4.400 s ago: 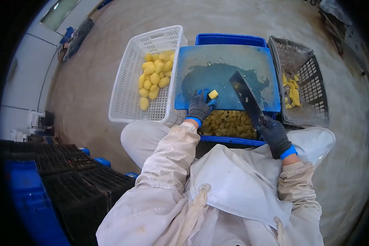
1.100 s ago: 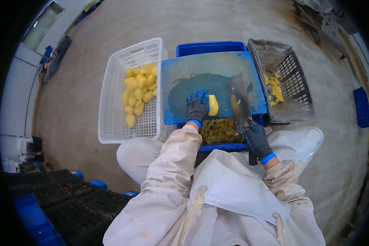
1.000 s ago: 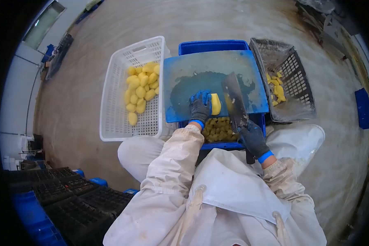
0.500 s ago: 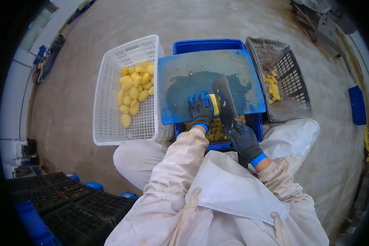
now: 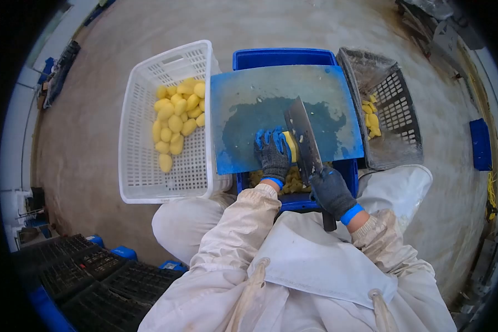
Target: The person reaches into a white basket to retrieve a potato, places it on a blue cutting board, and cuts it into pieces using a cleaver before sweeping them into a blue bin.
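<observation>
My left hand (image 5: 272, 152), in a dark glove with blue fingertips, presses a peeled yellow potato (image 5: 290, 146) onto the wet blue cutting board (image 5: 238, 94). The glove hides part of the potato. In my gloved right hand (image 5: 331, 191) is the handle of a large cleaver (image 5: 302, 133). Its broad blade stands close along the potato's right side, with small bits stuck to the metal. Below the board's near edge, cut yellow pieces (image 5: 296, 183) show in a blue crate (image 5: 346, 171), partly covered by the board and my hands.
Left of the board stands a white basket (image 5: 124, 144) with many peeled potatoes (image 5: 177, 116). A dark, plastic-lined crate (image 5: 409, 110) on the right contains some yellow pieces (image 5: 372, 119). Black crates (image 5: 99, 282) are at the lower left, and a blue bin (image 5: 480, 145) is at the far right.
The view has shifted slightly, with the white basket now a little further left. Both hands keep their holds, and the cleaver stays beside the potato.
</observation>
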### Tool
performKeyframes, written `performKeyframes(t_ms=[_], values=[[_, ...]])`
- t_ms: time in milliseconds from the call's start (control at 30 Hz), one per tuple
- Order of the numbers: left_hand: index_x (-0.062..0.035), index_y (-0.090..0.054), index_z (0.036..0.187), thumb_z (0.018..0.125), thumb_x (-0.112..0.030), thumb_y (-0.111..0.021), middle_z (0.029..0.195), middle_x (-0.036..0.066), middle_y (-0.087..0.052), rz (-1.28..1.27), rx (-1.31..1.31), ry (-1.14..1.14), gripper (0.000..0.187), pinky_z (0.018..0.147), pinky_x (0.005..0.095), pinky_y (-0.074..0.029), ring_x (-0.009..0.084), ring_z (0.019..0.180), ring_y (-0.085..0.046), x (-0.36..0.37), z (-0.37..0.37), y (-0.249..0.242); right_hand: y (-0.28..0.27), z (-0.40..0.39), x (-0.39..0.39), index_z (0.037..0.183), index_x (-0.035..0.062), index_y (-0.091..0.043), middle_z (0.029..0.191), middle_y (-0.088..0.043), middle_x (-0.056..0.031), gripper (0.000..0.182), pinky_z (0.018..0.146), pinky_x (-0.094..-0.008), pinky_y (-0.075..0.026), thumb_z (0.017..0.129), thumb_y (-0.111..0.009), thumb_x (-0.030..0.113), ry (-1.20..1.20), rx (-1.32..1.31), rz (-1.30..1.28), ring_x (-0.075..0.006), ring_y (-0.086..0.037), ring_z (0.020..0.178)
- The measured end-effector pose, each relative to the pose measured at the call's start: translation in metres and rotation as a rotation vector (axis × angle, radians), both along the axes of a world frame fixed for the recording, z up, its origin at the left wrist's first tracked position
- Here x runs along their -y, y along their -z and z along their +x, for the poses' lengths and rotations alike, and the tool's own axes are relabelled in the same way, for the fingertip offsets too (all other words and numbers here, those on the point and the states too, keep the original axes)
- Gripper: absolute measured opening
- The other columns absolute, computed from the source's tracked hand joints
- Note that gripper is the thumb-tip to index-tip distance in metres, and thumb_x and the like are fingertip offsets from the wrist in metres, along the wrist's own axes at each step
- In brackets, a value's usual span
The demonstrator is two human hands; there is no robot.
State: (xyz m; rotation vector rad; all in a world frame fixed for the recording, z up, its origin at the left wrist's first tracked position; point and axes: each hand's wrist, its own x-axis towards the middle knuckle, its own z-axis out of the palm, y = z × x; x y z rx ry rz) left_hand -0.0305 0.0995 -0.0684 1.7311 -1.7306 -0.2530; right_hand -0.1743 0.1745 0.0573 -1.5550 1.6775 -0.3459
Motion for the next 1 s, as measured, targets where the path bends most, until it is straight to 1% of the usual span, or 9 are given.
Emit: performKeyframes(t_ms=[33,100,133,200,333,400,633,867,1000], values=[[-0.0098,-0.053,0.113,0.087,-0.020,-0.045,0.108,0.012,-0.052,-0.019,-0.006,-0.005,0.029,0.099,0.0475,-0.026,0.0343,0.113,-0.038,-0.001,0.000,-0.001,0.002,-0.002,0.000,0.092,0.0002,-0.057,0.080,-0.059,-0.0227,0.024,0.070,-0.0447,-0.047,0.084,-0.046,0.020,0.001,-0.001,0.008,-0.0376,-0.058,0.076],[-0.0089,-0.053,0.113,0.086,-0.020,-0.046,0.107,0.013,-0.052,-0.030,-0.017,-0.006,0.029,0.099,0.0475,-0.026,0.0341,0.113,-0.038,-0.003,-0.002,-0.003,0.006,-0.008,0.000,0.089,-0.0025,-0.057,0.080,-0.057,-0.0202,0.018,0.068,-0.0432,-0.047,0.078,-0.052,0.011,-0.501,-0.378,-0.555,-0.0326,-0.058,0.078],[-0.0082,-0.053,0.112,0.086,-0.019,-0.046,0.107,0.013,-0.052,-0.049,-0.006,-0.015,0.029,0.099,0.0475,-0.026,0.0339,0.112,-0.039,-0.005,-0.003,-0.004,0.013,-0.006,0.002,0.089,-0.0025,-0.057,0.080,-0.057,-0.0202,0.018,0.068,-0.0432,-0.047,0.078,-0.052,0.011,-0.500,-0.378,-0.548,-0.0326,-0.058,0.078],[-0.0075,-0.053,0.112,0.086,-0.019,-0.046,0.107,0.014,-0.052,-0.072,0.010,-0.027,0.029,0.098,0.0476,-0.027,0.0338,0.111,-0.039,-0.002,-0.002,-0.008,0.029,0.004,0.015,0.086,-0.0010,-0.059,0.088,-0.057,-0.0226,0.017,0.074,-0.0447,-0.046,0.074,-0.055,0.011,-0.224,-0.302,-0.095,-0.0357,-0.056,0.085],[-0.0076,-0.054,0.112,0.086,-0.019,-0.047,0.107,0.014,-0.053,-0.064,-0.033,-0.014,0.029,0.098,0.0467,-0.028,0.0339,0.111,-0.041,-0.007,-0.004,-0.007,0.041,0.013,0.017,0.083,0.0003,-0.061,0.089,-0.057,-0.0233,0.016,0.073,-0.0433,-0.047,0.073,-0.056,0.012,-0.279,-0.311,-0.135,-0.0360,-0.057,0.085],[-0.0076,-0.054,0.112,0.086,-0.019,-0.047,0.107,0.014,-0.053,-0.093,-0.046,-0.012,0.029,0.098,0.0463,-0.029,0.0341,0.111,-0.041,-0.006,-0.003,-0.005,0.068,0.030,0.039,0.079,0.0013,-0.062,0.092,-0.057,-0.0237,0.015,0.071,-0.0430,-0.048,0.072,-0.057,0.014,0.004,-0.236,-0.077,-0.0361,-0.058,0.085],[-0.0093,-0.050,0.117,0.088,-0.020,-0.046,0.112,0.012,-0.051,-0.272,0.176,-0.063,0.032,0.099,0.0465,-0.028,0.0332,0.110,-0.042,-0.009,0.025,0.019,0.076,0.042,0.025,0.088,-0.0020,-0.060,0.085,-0.060,-0.0265,0.033,0.074,-0.0463,-0.047,0.079,-0.049,0.027,-0.433,-0.297,-0.391,-0.0417,-0.059,0.082],[-0.0094,-0.046,0.123,0.089,-0.024,-0.046,0.125,0.014,-0.045,-0.107,-0.067,-0.163,0.037,0.103,0.0477,-0.023,0.0353,0.121,-0.033,0.014,0.045,0.005,0.029,0.050,0.017,0.091,0.0026,-0.061,0.090,-0.061,-0.0225,0.025,0.070,-0.0450,-0.049,0.078,-0.050,0.021,-0.106,-0.057,-0.213,-0.0367,-0.061,0.079],[-0.0109,-0.039,0.130,0.088,-0.029,-0.047,0.135,0.015,-0.034,-0.096,0.076,-0.083,0.046,0.107,0.0474,-0.016,0.0371,0.130,-0.021,0.016,0.021,-0.009,0.008,-0.025,0.001,0.091,0.0009,-0.060,0.082,-0.058,-0.0200,0.023,0.068,-0.0438,-0.048,0.074,-0.055,0.015,-0.338,-0.319,-0.752,-0.0337,-0.059,0.077]])
